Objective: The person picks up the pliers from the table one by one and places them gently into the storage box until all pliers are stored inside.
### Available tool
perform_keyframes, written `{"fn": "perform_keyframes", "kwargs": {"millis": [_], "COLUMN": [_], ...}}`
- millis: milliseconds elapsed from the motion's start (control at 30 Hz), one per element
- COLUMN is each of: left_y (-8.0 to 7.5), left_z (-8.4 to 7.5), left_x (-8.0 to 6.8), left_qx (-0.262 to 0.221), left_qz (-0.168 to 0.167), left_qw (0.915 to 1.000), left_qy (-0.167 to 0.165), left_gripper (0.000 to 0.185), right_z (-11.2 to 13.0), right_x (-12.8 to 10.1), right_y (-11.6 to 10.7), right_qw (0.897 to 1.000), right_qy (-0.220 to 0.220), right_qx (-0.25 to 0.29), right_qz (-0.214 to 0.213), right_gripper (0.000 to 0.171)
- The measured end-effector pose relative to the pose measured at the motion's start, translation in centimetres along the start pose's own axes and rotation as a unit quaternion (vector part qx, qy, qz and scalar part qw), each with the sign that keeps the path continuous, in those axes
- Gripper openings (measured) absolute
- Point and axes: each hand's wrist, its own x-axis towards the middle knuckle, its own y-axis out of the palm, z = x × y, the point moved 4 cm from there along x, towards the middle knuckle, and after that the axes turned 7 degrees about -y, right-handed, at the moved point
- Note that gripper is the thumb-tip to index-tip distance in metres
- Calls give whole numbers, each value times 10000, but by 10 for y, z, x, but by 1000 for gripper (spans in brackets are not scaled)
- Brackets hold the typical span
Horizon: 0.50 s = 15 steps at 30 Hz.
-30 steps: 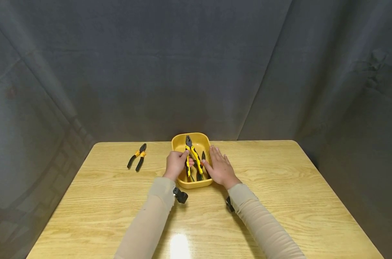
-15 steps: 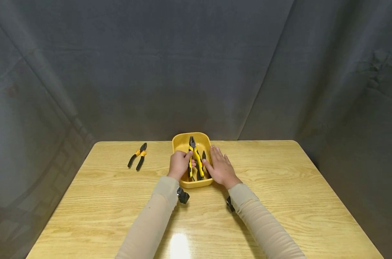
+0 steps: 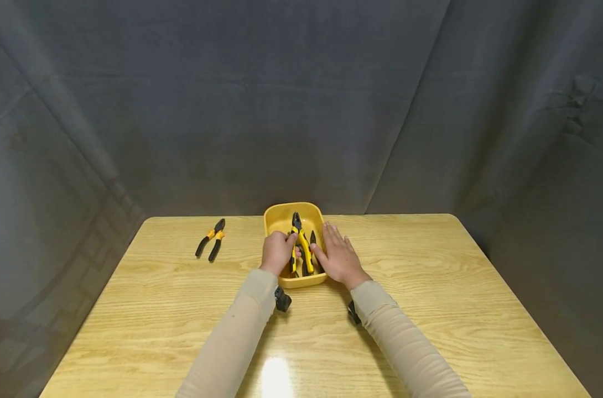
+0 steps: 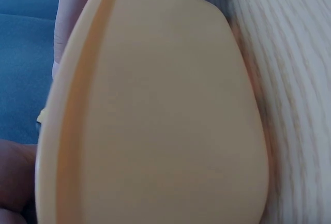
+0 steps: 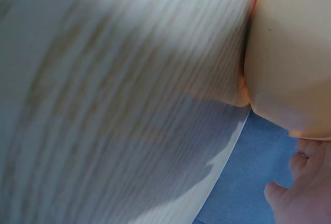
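In the head view my left hand point(image 3: 277, 251) pinches one handle of yellow-and-black pliers point(image 3: 306, 255), jaws pointing away, over the yellow plastic bin point(image 3: 301, 283). Their handles are spread. My right hand point(image 3: 338, 260) lies with straight fingers along the bin's right side, its thumb reaching over the rim. Inside the bin, dark-nosed pliers point(image 3: 313, 237) lean near that thumb, and more dark tools sit partly hidden below. The left wrist view is filled by the bin's outer wall point(image 4: 165, 105); the right wrist view shows the right hand point(image 5: 307, 193) at the rim.
Black-and-orange pliers point(image 3: 212, 240) lie on the wooden table point(image 3: 142, 315) left of the bin, handles apart. Dark grey curtains point(image 3: 301, 110) hang behind the table's back edge, close to the bin, and along both sides.
My left hand has shifted slightly right with the yellow-and-black pliers, whose jaws now sit a little lower over the bin. The right hand stays in place.
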Motion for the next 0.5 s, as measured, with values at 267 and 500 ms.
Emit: {"fn": "perform_keyframes", "kwargs": {"millis": [267, 500], "left_y": [1, 11], "left_z": [-2, 1], "left_x": [-1, -6], "left_qx": [329, 612], "left_qz": [-34, 2], "left_qw": [9995, 9979], "left_qy": [9, 200], "left_gripper": [35, 40], "right_z": [0, 2], "right_x": [1, 1], "right_y": [1, 2], "right_qw": [10000, 9999], "right_qy": [-20, -69], "right_qx": [41, 30], "right_qz": [17, -110], "right_gripper": [77, 73]}}
